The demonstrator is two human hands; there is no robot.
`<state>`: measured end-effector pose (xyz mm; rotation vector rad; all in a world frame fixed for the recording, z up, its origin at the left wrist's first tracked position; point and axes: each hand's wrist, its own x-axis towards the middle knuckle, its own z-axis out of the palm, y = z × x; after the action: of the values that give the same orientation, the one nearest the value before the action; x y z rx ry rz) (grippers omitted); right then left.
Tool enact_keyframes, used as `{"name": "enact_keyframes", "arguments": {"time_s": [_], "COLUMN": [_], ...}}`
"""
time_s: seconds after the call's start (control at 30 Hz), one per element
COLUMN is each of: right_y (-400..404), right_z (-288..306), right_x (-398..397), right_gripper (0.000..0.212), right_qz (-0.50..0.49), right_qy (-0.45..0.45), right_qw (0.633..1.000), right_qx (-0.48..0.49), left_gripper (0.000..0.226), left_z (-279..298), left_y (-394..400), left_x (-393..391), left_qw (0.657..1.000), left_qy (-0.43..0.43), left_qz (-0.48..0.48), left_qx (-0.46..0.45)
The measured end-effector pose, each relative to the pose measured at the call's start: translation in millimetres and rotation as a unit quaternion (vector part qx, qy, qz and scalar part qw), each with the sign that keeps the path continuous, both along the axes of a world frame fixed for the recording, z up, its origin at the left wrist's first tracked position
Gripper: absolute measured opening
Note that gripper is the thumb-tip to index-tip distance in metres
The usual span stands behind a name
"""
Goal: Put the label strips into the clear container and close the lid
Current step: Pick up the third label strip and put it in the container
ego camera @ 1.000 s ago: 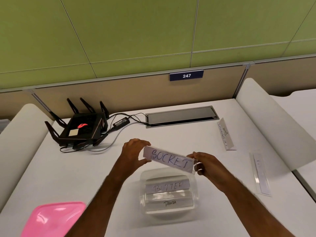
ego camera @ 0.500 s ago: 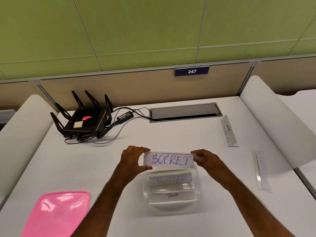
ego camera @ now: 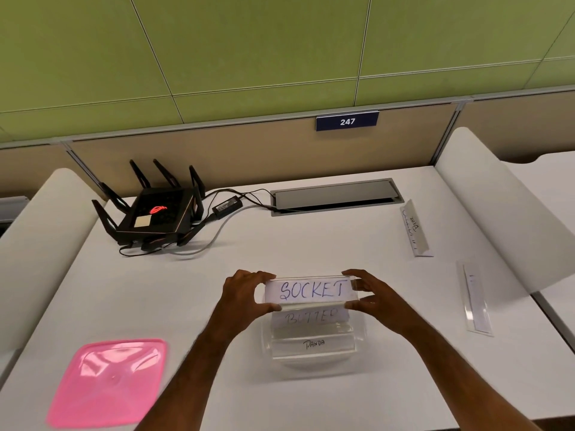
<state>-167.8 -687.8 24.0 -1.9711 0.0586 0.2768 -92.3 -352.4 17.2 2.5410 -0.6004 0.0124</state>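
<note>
Fingers of both your hands are pinched on the ends of the "SOCKET" label strip (ego camera: 312,290): your left hand (ego camera: 241,295) grips its left end between thumb and fingertips, and your right hand (ego camera: 375,298) does the same at the right end. You hold the strip level, lettering toward you, just above the far rim of the clear container (ego camera: 314,365), and it is not yet inside.

Two strips already lie in the container: the "BUTTER" strip (ego camera: 311,317) toward the back, partly hidden behind the one you hold, and the "PANDA" strip (ego camera: 314,344) nearer you. So by my reading you are roughly at the midpoint of loading.

Still outside are two more strips on the white desk (ego camera: 280,244), well off to your right: one with handwriting (ego camera: 415,230) near the desk's cable hatch (ego camera: 336,195), and another (ego camera: 474,298) closer to you whose writing is too faint to read. The pink lid (ego camera: 109,382) rests on the desk at your left, apart from the container, so closing has not begun.

What remains, as I judge it: lower this strip in, fetch the two on the right, then fit the lid.
</note>
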Motion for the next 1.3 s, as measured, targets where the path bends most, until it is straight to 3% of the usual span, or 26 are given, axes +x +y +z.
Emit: {"name": "enact_keyframes", "arguments": {"time_s": [0.17, 0.73, 1.0, 1.17, 1.3], "right_y": [-2.6, -9.5, -8.7, -6.6, -7.2], "right_z": [-8.6, -15.1, -21.9, -25.2, -27.7], "right_x": [0.0, -3.9, -11.7, -14.9, -13.6], "right_gripper": [0.071, 0.053, 0.052, 0.056, 0.059], "right_qz": [-0.003, 0.036, 0.054, 0.08, 0.093], "right_qy": [-0.001, -0.022, -0.005, -0.022, -0.048], "right_qw": [1.0, 0.997, 0.994, 0.973, 0.958], "right_qx": [-0.001, -0.061, -0.097, -0.215, -0.267], "left_gripper": [0.069, 0.066, 0.064, 0.065, 0.068], "left_z": [-1.0, -2.3, -2.5, -2.7, -3.2], "left_y": [-0.8, -2.5, -1.7, -4.7, -6.6], "left_x": [-2.6, -15.2, -21.5, -32.6, -37.3], "left_qw": [1.0, 1.0, 0.996, 0.988, 0.994], "left_qy": [-0.001, 0.015, 0.079, 0.144, 0.086], "left_qz": [0.001, -0.004, -0.013, -0.008, -0.049], "left_qx": [-0.006, 0.012, 0.032, 0.052, 0.048]}}
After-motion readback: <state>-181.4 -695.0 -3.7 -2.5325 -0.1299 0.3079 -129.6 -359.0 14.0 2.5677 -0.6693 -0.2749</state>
